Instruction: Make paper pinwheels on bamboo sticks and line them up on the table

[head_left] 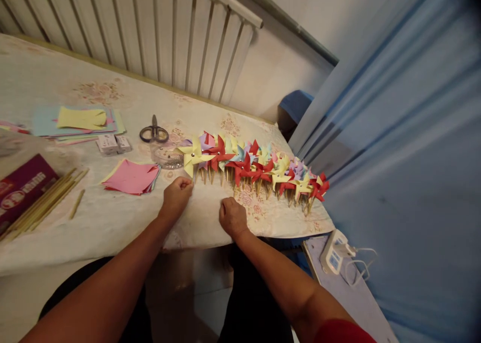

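A long cluster of pinwheels in red, yellow, lilac and pale blue was spread from the middle of the floral tablecloth toward its right end, their heads on the far side and their sticks toward the near edge. At its left end, a yellow pinwheel was apparently grasped low on its stick by the pinched fingertips of the left hand. The right hand was loosely clenched on the cloth near the sticks, with nothing seen in it. By the look of it, much had been completed, since dozens of heads were already mounted. Material was judged to be left unworked: a stack of pink squares, larger coloured sheets farther left, a bundle of bare sticks and one short stick beside it. Scissors and a clear dish of tiny pieces were set between paper and pinwheels. Pale lettering was printed on the purple box at the left, but could not be read with certainty; the print on the small white boxes was too small to be made out.
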`<act>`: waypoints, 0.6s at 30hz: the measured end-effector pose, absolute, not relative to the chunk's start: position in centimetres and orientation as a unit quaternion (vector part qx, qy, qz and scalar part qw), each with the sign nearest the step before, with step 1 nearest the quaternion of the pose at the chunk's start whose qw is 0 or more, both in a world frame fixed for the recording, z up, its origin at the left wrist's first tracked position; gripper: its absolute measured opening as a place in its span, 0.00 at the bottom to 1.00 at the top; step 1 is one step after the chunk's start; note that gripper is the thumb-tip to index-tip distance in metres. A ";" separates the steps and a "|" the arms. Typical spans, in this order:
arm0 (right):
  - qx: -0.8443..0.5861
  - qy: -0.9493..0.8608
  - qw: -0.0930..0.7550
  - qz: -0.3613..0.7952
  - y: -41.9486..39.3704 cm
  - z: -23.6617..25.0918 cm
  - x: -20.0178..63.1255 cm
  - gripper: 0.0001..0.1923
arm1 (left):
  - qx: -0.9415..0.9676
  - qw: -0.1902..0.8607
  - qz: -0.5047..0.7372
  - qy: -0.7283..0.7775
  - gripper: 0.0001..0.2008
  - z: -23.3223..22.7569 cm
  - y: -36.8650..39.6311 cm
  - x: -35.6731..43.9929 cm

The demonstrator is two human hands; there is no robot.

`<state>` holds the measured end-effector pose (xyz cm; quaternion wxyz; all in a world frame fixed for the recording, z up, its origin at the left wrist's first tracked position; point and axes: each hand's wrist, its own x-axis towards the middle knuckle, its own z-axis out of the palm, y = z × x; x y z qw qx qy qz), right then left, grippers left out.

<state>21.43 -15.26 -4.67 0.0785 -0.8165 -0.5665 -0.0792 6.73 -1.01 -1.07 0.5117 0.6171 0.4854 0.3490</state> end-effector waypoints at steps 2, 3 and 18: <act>-0.819 -0.564 0.076 -0.078 -15.2 -4.7 21.5 0.06 | 0.625 0.510 0.344 0.481 0.05 -1.4 -1.8 6.5; -0.819 -0.563 0.075 -0.077 -15.2 -4.7 21.5 0.06 | 0.629 0.509 0.344 0.477 0.06 -1.6 -2.2 6.4; -0.818 -0.568 0.063 -0.065 -15.2 -4.1 21.4 0.07 | 0.710 0.402 0.372 0.443 0.10 -3.4 -5.4 5.1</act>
